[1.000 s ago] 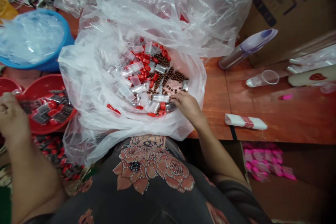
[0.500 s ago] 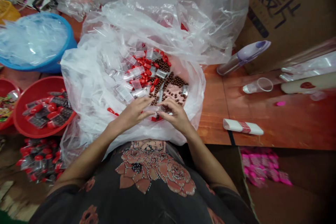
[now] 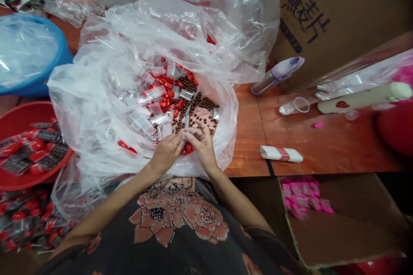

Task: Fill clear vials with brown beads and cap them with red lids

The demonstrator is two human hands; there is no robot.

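Note:
My left hand [image 3: 165, 154] and my right hand [image 3: 204, 145] meet fingertip to fingertip over the near edge of an opened white plastic bag [image 3: 222, 146]. Both are closed in a pinch, and what lies between them is too small and covered to make out. Around them in the bag lie several clear plastic containers [image 3: 153, 93], red caps [image 3: 167, 82] and small brown balls [image 3: 206, 103]. A few red caps [image 3: 126, 146] rest on the bag left of my left hand.
To the left stand a blue basin [image 3: 61, 53] of clear plastic pieces and a red basin [image 3: 26, 109] of filled, red-capped containers. Rightward on the table are a purple-topped tube [image 3: 277, 75], a clear cup [image 3: 295, 106] and a white roll [image 3: 280, 153]. An open carton [image 3: 348, 232] sits below.
My left hand came from the red basin at left to join my right hand over the bag. Both hands have drawn close together. The view has shifted to the right.

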